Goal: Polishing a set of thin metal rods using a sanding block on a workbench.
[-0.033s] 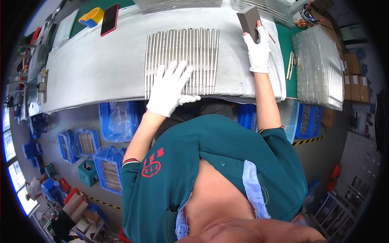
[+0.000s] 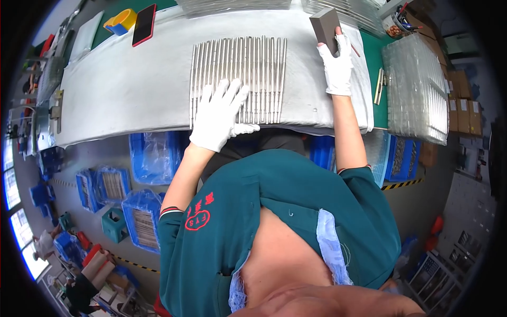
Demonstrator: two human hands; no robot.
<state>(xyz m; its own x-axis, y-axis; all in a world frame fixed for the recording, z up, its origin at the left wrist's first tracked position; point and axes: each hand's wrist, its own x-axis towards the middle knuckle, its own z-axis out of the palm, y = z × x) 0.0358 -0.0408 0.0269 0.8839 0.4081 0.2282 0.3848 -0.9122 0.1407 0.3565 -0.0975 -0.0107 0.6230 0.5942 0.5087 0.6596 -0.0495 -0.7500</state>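
Observation:
A row of slim, shiny metal rods [image 2: 253, 61] lies side by side on a pale grey cloth [image 2: 127, 95] over the table. My left hand [image 2: 217, 113], in a white glove, rests flat on the near left part of the row, fingers spread and thumb pointing right. It covers the lower ends of several rods. At the right, well apart from the rods, my right hand [image 2: 338, 68] grips a grey-brown rectangular block [image 2: 325, 29] between thumb and fingers. That glove leaves the fingertips bare. Part of the block's near end is hidden by the hand.
A red-edged phone [image 2: 144, 25] and a yellow-and-blue tape roll [image 2: 122, 22] lie at the far left. Clear plastic trays [image 2: 414, 87] are stacked at the right, near a pen cup [image 2: 393, 26]. Blue crates [image 2: 153, 158] stand below the table's front edge.
My left hand has shifted very slightly to the left over the rods. My right hand and the block stay practically in place.

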